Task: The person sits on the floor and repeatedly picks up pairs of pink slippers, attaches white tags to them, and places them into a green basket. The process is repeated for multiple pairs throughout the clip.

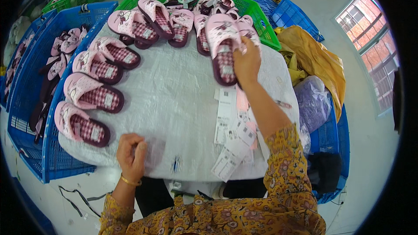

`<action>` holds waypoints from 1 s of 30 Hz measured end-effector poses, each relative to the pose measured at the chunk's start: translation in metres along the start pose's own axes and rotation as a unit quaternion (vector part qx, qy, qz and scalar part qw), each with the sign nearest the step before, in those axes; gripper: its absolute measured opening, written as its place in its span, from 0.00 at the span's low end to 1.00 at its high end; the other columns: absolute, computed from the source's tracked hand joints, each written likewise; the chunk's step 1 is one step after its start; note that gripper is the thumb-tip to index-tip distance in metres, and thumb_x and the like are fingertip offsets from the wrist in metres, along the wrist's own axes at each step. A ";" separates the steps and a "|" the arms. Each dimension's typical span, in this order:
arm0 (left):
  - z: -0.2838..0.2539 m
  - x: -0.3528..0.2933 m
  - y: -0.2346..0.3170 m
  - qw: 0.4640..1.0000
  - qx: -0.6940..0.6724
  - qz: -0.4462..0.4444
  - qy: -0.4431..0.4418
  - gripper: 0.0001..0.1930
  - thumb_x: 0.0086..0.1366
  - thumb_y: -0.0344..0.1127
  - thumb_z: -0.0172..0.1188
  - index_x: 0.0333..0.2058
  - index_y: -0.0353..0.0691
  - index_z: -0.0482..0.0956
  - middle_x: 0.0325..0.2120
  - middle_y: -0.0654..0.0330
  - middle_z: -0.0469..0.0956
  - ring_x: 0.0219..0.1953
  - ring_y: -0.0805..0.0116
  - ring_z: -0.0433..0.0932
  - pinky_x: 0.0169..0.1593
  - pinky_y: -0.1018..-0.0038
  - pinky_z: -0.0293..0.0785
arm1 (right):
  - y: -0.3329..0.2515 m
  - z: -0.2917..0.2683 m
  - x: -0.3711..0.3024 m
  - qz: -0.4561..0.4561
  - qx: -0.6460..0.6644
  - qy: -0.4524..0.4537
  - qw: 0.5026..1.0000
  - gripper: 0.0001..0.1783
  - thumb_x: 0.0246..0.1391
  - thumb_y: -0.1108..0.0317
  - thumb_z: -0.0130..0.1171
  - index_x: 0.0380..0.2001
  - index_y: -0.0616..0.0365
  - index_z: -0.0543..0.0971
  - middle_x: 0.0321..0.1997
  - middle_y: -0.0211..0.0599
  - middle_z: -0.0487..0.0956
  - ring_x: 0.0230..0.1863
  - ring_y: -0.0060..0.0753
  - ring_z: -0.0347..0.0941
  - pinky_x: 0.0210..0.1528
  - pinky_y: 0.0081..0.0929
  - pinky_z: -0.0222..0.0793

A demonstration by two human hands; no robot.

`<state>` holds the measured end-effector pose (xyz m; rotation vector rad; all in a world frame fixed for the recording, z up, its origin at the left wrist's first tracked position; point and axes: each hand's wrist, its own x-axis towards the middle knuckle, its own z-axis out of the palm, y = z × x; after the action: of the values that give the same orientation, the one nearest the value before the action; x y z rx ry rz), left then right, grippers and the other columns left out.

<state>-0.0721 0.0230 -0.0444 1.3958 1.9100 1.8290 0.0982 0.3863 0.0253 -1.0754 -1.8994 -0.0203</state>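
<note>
My right hand [247, 63] grips a pink slipper [222, 32] by its side, at the far right part of the table. The slipper has a dark sole and a checked insole, and other pink slippers stand right beside it. My left hand [131, 156] is near the table's front edge, its fingers curled closed. Next to its thumb is a thin, see-through dark patch [155, 151], perhaps plastic film; whether the fingers hold it is hidden. Several more pink slippers [93, 93] line the table's left and far edges. White printed tags [226, 113] lie spread below the held slipper.
The table [174, 87] has a white woven cover. A green crate [261, 21] with more slippers stands behind it. A blue crate [26, 109] holding slippers flanks the left side. To the right are yellow sacking [311, 54], a filled plastic bag [311, 104] and a blue basket [326, 137].
</note>
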 end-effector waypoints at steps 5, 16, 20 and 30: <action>-0.001 -0.007 -0.019 0.990 -0.093 -0.023 0.102 0.14 0.69 0.33 0.51 0.50 0.33 0.71 0.47 0.57 0.71 0.48 0.68 0.70 0.52 0.73 0.66 | -0.118 -0.071 -0.120 0.000 0.177 -0.099 0.979 0.27 0.43 0.80 0.57 0.52 0.57 0.74 0.45 0.50 0.76 0.48 0.56 0.69 0.52 0.45 0.66; 0.004 0.002 -0.028 0.992 -0.055 0.013 0.115 0.12 0.71 0.34 0.51 0.45 0.32 0.77 0.49 0.53 0.73 0.51 0.63 0.72 0.57 0.70 0.65 | -0.167 -0.130 -0.210 0.133 0.210 -0.311 0.917 0.30 0.50 0.70 0.63 0.58 0.52 0.69 0.40 0.45 0.80 0.43 0.46 0.77 0.45 0.34 0.73; 0.002 0.002 -0.029 0.994 -0.002 0.010 0.113 0.11 0.71 0.34 0.52 0.43 0.32 0.77 0.47 0.55 0.74 0.49 0.66 0.72 0.55 0.72 0.67 | -0.111 -0.145 -0.184 0.112 0.184 -0.214 0.953 0.20 0.52 0.67 0.63 0.51 0.53 0.76 0.42 0.42 0.81 0.40 0.43 0.78 0.44 0.32 0.74; 0.007 0.000 -0.029 0.993 -0.052 -0.016 0.107 0.11 0.72 0.34 0.53 0.44 0.32 0.77 0.45 0.58 0.74 0.47 0.70 0.72 0.54 0.74 0.67 | 0.085 -0.082 -0.096 0.103 -0.214 -0.299 0.924 0.24 0.48 0.56 0.64 0.48 0.51 0.78 0.47 0.40 0.82 0.52 0.47 0.73 0.50 0.43 0.71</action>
<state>-0.0817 0.0333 -0.0709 1.1731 1.8862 2.1044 0.2329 0.3409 -0.0296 -1.7247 -2.3753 0.0163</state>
